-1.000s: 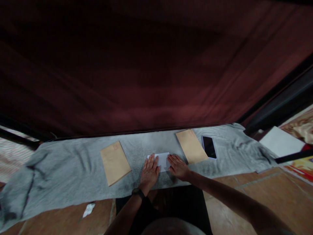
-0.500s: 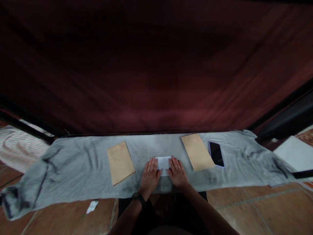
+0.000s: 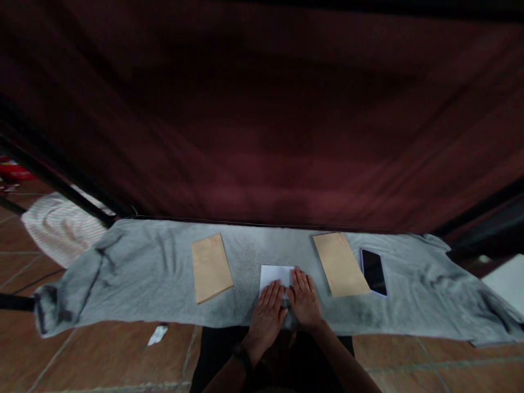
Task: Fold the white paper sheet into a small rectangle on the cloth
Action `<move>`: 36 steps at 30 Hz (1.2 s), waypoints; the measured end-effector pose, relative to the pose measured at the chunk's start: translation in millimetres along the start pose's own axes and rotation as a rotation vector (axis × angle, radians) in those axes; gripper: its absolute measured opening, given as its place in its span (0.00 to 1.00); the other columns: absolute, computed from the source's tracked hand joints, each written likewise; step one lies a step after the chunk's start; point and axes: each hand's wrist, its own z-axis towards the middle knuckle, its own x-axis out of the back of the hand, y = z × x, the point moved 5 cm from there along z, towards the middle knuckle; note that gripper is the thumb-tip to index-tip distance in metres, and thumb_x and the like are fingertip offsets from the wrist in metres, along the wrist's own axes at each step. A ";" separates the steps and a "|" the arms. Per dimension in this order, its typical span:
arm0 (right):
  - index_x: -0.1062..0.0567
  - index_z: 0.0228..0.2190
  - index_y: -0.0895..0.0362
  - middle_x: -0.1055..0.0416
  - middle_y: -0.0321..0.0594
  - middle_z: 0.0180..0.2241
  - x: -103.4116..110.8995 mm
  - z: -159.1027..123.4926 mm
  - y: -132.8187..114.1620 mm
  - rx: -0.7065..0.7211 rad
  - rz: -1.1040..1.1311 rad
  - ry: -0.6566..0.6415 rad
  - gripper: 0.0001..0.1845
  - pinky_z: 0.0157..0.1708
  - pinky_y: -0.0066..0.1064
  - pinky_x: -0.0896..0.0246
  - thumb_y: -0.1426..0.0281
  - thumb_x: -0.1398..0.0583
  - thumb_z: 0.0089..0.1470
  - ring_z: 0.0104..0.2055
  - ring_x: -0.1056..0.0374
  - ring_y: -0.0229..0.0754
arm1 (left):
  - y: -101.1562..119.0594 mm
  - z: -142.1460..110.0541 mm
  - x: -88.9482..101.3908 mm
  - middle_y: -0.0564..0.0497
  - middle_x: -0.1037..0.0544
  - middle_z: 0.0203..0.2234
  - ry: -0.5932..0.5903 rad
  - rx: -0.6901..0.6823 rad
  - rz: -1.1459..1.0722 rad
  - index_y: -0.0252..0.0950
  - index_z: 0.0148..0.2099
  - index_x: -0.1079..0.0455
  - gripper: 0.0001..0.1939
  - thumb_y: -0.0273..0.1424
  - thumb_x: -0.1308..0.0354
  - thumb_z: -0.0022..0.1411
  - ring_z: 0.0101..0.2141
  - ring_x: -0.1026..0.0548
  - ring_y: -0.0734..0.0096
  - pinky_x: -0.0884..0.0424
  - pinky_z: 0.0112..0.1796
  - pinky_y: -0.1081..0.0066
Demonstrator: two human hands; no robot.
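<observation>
A white sheet of paper [image 3: 270, 273] lies flat on the grey cloth [image 3: 164, 300] in front of me. My left hand [image 3: 267, 315] rests palm down on its near edge, fingers stretched out. Over the paper's right side lies my right hand [image 3: 303, 299], also flat with its fingers extended. The thumbs are close together near the paper's lower edge. Part of the paper is hidden under both hands. Brown envelopes are on either side: one envelope [image 3: 212, 267] to the left, another envelope or small stack [image 3: 340, 265] to the right.
A smartphone [image 3: 373, 272] with a pale purple case lies beside the right envelope. A dark red panel [image 3: 262, 136] rises behind the cloth. Crumpled white paper [image 3: 158, 334] is on the tiled floor [image 3: 110, 360], and a striped cloth [image 3: 65, 221] hangs at the left.
My left hand has slid toward the right and nearer to me, uncovering the paper's upper left. My right hand stays on its right side. The whole view has shifted and tilted a little.
</observation>
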 end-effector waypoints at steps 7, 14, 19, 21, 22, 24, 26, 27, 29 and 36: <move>0.45 0.67 0.57 0.43 0.44 0.66 11.6 -8.3 -40.4 0.112 0.142 -0.026 0.28 0.65 0.43 0.50 0.65 0.55 0.69 0.68 0.47 0.45 | -10.8 -9.0 0.3 0.39 0.41 0.67 -0.039 -0.027 0.007 0.30 0.70 0.49 0.31 0.34 0.52 0.69 0.66 0.43 0.59 0.40 0.62 0.56; 0.54 0.69 0.61 0.44 0.51 0.66 24.3 -32.4 -35.9 0.192 0.138 0.014 0.34 0.63 0.46 0.45 0.62 0.51 0.68 0.67 0.45 0.50 | -10.0 -12.5 8.9 0.44 0.45 0.69 -0.058 -0.030 -0.006 0.33 0.72 0.52 0.31 0.36 0.55 0.71 0.67 0.46 0.61 0.45 0.65 0.58; 0.56 0.69 0.63 0.47 0.53 0.67 26.0 -40.8 -14.2 0.216 0.102 -0.047 0.35 0.64 0.47 0.47 0.62 0.51 0.68 0.68 0.47 0.51 | -24.7 -25.9 18.2 0.43 0.44 0.68 -0.043 0.019 -0.005 0.34 0.72 0.52 0.33 0.42 0.54 0.71 0.67 0.46 0.60 0.45 0.64 0.58; 0.55 0.69 0.63 0.47 0.53 0.67 26.0 -43.8 -10.3 0.215 0.093 -0.070 0.35 0.64 0.47 0.48 0.61 0.52 0.68 0.68 0.47 0.52 | -31.1 -32.8 19.4 0.42 0.43 0.68 -0.037 0.041 0.003 0.33 0.72 0.52 0.34 0.44 0.54 0.71 0.67 0.46 0.60 0.45 0.65 0.57; 0.54 0.69 0.63 0.47 0.53 0.67 26.0 -45.0 -9.2 0.213 0.087 -0.081 0.35 0.64 0.47 0.49 0.61 0.51 0.68 0.68 0.47 0.52 | -33.4 -35.8 19.4 0.42 0.43 0.68 -0.035 0.051 0.009 0.33 0.72 0.52 0.34 0.44 0.54 0.71 0.67 0.46 0.60 0.46 0.65 0.57; 0.54 0.69 0.63 0.48 0.53 0.68 26.2 -46.9 -8.4 0.207 0.078 -0.095 0.35 0.65 0.47 0.49 0.61 0.51 0.68 0.68 0.48 0.52 | -35.1 -39.7 18.8 0.41 0.43 0.67 -0.029 0.068 0.020 0.32 0.72 0.53 0.34 0.44 0.54 0.71 0.67 0.45 0.59 0.46 0.65 0.56; 0.55 0.69 0.63 0.49 0.53 0.68 26.9 -47.7 -8.6 0.200 0.078 -0.097 0.35 0.65 0.47 0.50 0.61 0.51 0.68 0.68 0.48 0.52 | -32.9 -39.8 17.5 0.40 0.42 0.67 -0.020 0.096 0.024 0.30 0.72 0.53 0.35 0.44 0.53 0.70 0.67 0.45 0.57 0.46 0.64 0.54; 0.55 0.69 0.63 0.49 0.53 0.68 27.5 -47.8 -9.0 0.197 0.079 -0.097 0.35 0.65 0.47 0.50 0.61 0.51 0.68 0.68 0.49 0.52 | -30.1 -38.4 16.6 0.39 0.42 0.67 -0.015 0.109 0.021 0.30 0.72 0.53 0.36 0.44 0.53 0.70 0.67 0.44 0.56 0.45 0.64 0.53; 0.55 0.69 0.63 0.48 0.53 0.67 28.4 -47.6 -9.6 0.189 0.077 -0.101 0.35 0.65 0.47 0.50 0.62 0.51 0.68 0.68 0.49 0.52 | -20.9 -33.6 14.0 0.39 0.42 0.67 -0.018 0.102 0.004 0.31 0.72 0.53 0.34 0.43 0.54 0.70 0.66 0.44 0.55 0.44 0.64 0.53; 0.53 0.68 0.63 0.47 0.53 0.67 29.6 -44.9 -9.4 0.171 0.073 -0.124 0.34 0.65 0.47 0.51 0.63 0.52 0.68 0.68 0.47 0.51 | -2.1 -7.7 3.3 0.42 0.42 0.67 -0.027 0.067 -0.043 0.33 0.72 0.53 0.30 0.35 0.58 0.72 0.66 0.43 0.59 0.44 0.64 0.55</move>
